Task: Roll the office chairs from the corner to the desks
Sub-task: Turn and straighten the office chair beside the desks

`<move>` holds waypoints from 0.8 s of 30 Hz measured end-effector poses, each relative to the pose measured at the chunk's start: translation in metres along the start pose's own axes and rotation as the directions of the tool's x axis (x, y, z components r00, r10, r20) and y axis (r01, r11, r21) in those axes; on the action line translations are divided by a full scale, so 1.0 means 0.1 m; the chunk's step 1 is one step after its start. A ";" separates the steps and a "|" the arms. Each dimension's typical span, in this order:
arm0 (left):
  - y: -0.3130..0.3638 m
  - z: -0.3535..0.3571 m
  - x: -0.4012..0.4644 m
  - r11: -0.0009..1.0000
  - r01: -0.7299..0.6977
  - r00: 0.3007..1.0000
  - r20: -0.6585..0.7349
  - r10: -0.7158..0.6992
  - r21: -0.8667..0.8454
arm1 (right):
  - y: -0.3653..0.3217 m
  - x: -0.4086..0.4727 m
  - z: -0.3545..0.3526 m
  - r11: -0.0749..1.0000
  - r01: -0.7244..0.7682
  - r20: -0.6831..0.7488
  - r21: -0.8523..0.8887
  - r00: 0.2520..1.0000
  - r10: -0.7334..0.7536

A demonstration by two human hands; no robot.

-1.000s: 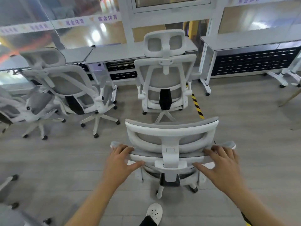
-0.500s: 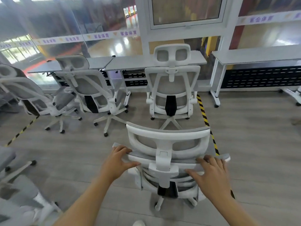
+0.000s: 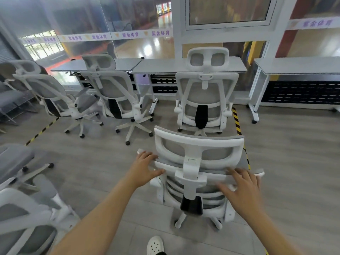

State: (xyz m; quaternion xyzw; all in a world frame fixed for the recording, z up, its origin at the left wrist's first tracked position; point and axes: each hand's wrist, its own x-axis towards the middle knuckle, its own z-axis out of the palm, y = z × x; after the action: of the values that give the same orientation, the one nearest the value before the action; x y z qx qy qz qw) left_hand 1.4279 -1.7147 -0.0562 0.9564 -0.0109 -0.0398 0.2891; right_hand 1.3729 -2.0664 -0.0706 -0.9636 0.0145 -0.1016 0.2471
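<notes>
A pale strip (image 3: pixel 117 35) runs along the glass wall with purple Chinese characters repeated on it; I read 紫金体育, and the same lettering shows on the strip at the upper right. I find no other writing.

My left hand (image 3: pixel 145 165) sits on the left end of the near chair (image 3: pixel 198 173)'s backrest top edge, fingers curled over it and thumb stretched out along the rear face, so it grips the frame. My right hand (image 3: pixel 242 190) lies on the right end of that edge, fingers spread and laid over it, thumb reaching inward; I cannot tell whether it clamps or only rests. Both forearms reach forward from the bottom of the view.

The near chair stands on the grey floor (image 3: pixel 294 153), just behind a parked chair (image 3: pixel 206 92) drawn up to the front edge of the middle desk (image 3: pixel 165 66). Two more chairs (image 3: pixel 114 96) stand left of it.
</notes>
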 end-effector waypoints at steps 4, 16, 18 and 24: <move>0.07 0.22 -0.80 0.984 0.050 0.988 -0.133 -0.073 -0.168 | -0.40 -0.40 -0.24 0.980 0.128 -0.024 0.154 0.992 -0.125; -0.70 -0.56 -3.39 0.679 0.530 0.564 -0.387 -0.729 -0.507 | -1.99 -1.14 0.83 0.780 0.425 0.526 0.460 0.577 -0.625; -0.80 -0.67 -3.77 0.654 0.539 0.501 -0.423 -0.755 -0.530 | -2.19 -1.33 0.93 0.769 0.421 0.583 0.481 0.501 -0.639; -1.54 -1.05 -4.46 0.554 0.569 0.322 -0.455 -0.830 -0.608 | -2.89 -1.69 1.16 0.751 0.497 0.682 0.435 0.364 -0.635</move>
State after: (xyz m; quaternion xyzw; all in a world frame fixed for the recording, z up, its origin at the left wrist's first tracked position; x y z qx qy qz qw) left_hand 0.9917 -1.5092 -0.0228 0.7305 0.5293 0.2039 0.3804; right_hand 1.2247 -1.7443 -0.0636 -0.8234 -0.4379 0.2611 0.2491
